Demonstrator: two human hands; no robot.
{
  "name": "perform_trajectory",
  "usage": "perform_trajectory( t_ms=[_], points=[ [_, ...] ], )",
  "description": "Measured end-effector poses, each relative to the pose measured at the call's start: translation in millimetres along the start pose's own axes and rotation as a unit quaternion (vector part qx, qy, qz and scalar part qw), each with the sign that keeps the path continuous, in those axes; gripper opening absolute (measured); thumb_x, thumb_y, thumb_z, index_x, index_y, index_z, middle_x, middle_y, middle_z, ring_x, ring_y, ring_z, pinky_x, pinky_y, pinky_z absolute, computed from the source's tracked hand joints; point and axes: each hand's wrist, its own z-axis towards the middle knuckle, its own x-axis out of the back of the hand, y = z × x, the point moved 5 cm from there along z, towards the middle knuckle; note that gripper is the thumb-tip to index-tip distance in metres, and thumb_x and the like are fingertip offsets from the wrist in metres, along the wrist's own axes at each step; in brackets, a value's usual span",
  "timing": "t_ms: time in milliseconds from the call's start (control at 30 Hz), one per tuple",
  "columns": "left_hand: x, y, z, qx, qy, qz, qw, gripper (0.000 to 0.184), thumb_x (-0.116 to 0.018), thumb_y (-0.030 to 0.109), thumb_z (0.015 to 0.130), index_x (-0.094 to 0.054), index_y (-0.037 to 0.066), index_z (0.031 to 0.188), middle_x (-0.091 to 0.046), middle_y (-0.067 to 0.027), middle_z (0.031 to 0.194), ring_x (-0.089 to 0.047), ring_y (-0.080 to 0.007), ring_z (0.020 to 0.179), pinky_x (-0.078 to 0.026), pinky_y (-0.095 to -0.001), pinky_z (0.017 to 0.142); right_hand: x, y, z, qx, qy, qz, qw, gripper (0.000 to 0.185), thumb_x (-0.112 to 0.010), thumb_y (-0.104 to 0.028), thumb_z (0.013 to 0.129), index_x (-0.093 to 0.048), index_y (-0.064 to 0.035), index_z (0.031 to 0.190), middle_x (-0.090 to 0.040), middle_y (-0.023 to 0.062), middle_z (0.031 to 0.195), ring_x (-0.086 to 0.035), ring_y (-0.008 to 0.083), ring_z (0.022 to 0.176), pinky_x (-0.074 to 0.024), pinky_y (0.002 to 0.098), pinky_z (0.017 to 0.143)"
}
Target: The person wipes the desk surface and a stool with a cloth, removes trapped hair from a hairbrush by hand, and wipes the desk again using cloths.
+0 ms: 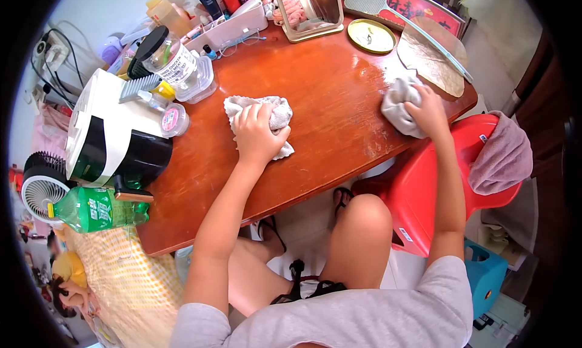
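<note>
My left hand [257, 130] presses a crumpled light grey cloth [280, 113] with a scalloped edge onto the reddish-brown wooden table [327, 111], fingers curled over it. At the table's right side, my right hand [429, 111] grips a second bunched grey cloth [399, 110], its thumb lying across the fabric. Both cloths rest on the tabletop. Around the right cloth the surface looks wet or shiny. Just beyond it lie a round brownish board [427, 54] and a fly swatter [418, 31].
Along the left stand a black-and-white appliance [115, 136], a green bottle [91, 210], a black-lidded jar [167, 60] and a small round tub [174, 120]. At the back are a pink organizer [233, 28], a mirror [318, 11] and a gold tin lid [371, 36]. A red chair [418, 190] holds a mauve towel [502, 157].
</note>
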Motion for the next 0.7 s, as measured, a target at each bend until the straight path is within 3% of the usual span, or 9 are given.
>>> perform_trajectory(
  t_ms=[133, 233, 333, 467, 533, 567, 600, 633, 700],
  points=[
    [-3.9, 4.3, 0.7, 0.008, 0.006, 0.037, 0.999, 0.037, -0.070, 0.021, 0.060, -0.059, 0.010, 0.093, -0.059, -0.0074, 0.089, -0.055, -0.0282, 0.091, -0.041, -0.0416, 0.083, -9.2, -12.9, 14.5, 0.049, -0.033, 0.105, 0.993, 0.049, -0.063, -0.021, 0.070, -0.054, -0.0009, 0.114, -0.059, 0.0217, 0.109, -0.057, 0.0358, 0.100, -0.0440, 0.0384, 0.089],
    [-3.9, 6.6, 2.1, 0.012, 0.016, 0.056, 0.998, 0.037, -0.070, 0.022, 0.060, -0.059, 0.010, 0.094, -0.060, -0.0074, 0.090, -0.055, -0.0284, 0.091, -0.041, -0.0417, 0.084, -49.0, -56.7, 58.8, 0.093, -0.053, 0.166, 0.980, 0.056, -0.066, -0.033, 0.072, -0.054, -0.0051, 0.119, -0.059, 0.0185, 0.114, -0.056, 0.0335, 0.106, -0.0435, 0.0407, 0.092],
    [-5.6, 6.0, 0.0, 0.021, 0.018, 0.060, 0.998, 0.037, -0.070, 0.023, 0.061, -0.059, 0.009, 0.093, -0.061, -0.0083, 0.092, -0.056, -0.0289, 0.092, -0.041, -0.0419, 0.086, -63.9, -124.8, 77.6, 0.092, -0.060, 0.078, 0.991, 0.054, -0.063, -0.033, 0.072, -0.056, -0.0151, 0.122, -0.058, 0.0170, 0.119, -0.057, 0.0332, 0.106, -0.0441, 0.0404, 0.092],
    [-5.0, 3.2, -2.4, 0.020, 0.007, 0.067, 0.998, 0.040, -0.072, 0.027, 0.062, -0.058, 0.011, 0.096, -0.059, -0.0061, 0.093, -0.054, -0.0261, 0.095, -0.039, -0.0418, 0.088, -39.8, -129.8, 28.1, 0.123, -0.070, 0.077, 0.987, 0.039, -0.062, -0.029, 0.072, -0.063, -0.0142, 0.108, -0.058, 0.0153, 0.117, -0.057, 0.0352, 0.103, -0.0477, 0.0420, 0.086],
    [-4.1, 2.2, -3.5, 0.026, 0.003, 0.053, 0.998, 0.039, -0.072, 0.025, 0.062, -0.058, 0.011, 0.095, -0.059, -0.0060, 0.092, -0.054, -0.0262, 0.094, -0.039, -0.0418, 0.088, -23.9, -94.2, -19.7, 0.137, -0.014, 0.102, 0.985, 0.038, -0.065, -0.019, 0.069, -0.063, -0.0124, 0.106, -0.058, 0.0157, 0.116, -0.057, 0.0345, 0.102, -0.0477, 0.0414, 0.087],
    [-2.9, 3.4, -3.3, 0.015, 0.015, 0.050, 0.999, 0.037, -0.071, 0.023, 0.062, -0.058, 0.011, 0.094, -0.059, -0.0059, 0.091, -0.054, -0.0263, 0.092, -0.039, -0.0416, 0.087, -23.3, -59.9, -35.3, 0.175, 0.086, 0.113, 0.974, 0.036, -0.065, -0.015, 0.067, -0.063, -0.0106, 0.103, -0.061, 0.0104, 0.111, -0.059, 0.0317, 0.100, -0.0481, 0.0426, 0.084],
    [-3.4, 2.8, -3.3, 0.019, 0.011, 0.050, 0.998, 0.037, -0.071, 0.023, 0.062, -0.058, 0.011, 0.094, -0.059, -0.0059, 0.091, -0.054, -0.0263, 0.092, -0.039, -0.0416, 0.087, -23.4, -18.0, -43.6, 0.119, 0.110, 0.098, 0.982, 0.038, -0.065, -0.010, 0.068, -0.062, -0.0089, 0.105, -0.061, 0.0119, 0.112, -0.058, 0.0328, 0.102, -0.0478, 0.0391, 0.086],
    [-3.1, 3.2, -3.3, 0.016, 0.016, 0.052, 0.998, 0.037, -0.071, 0.023, 0.062, -0.058, 0.011, 0.094, -0.058, -0.0060, 0.091, -0.054, -0.0265, 0.092, -0.039, -0.0416, 0.087, -7.3, 11.0, -46.3, -0.024, 0.074, 0.119, 0.990, 0.033, -0.063, -0.008, 0.071, -0.062, -0.0058, 0.105, -0.062, 0.0140, 0.108, -0.058, 0.0323, 0.101, -0.0465, 0.0371, 0.088],
    [-3.0, 2.4, -3.0, 0.005, 0.023, 0.045, 0.999, 0.037, -0.072, 0.023, 0.062, -0.057, 0.011, 0.093, -0.058, -0.0062, 0.089, -0.054, -0.0270, 0.091, -0.039, -0.0419, 0.086, 10.9, 61.0, -50.2, -0.091, 0.193, 0.075, 0.974, 0.030, -0.064, -0.012, 0.075, -0.061, -0.0041, 0.104, -0.061, 0.0152, 0.105, -0.058, 0.0318, 0.098, -0.0457, 0.0381, 0.087]
  ],
)
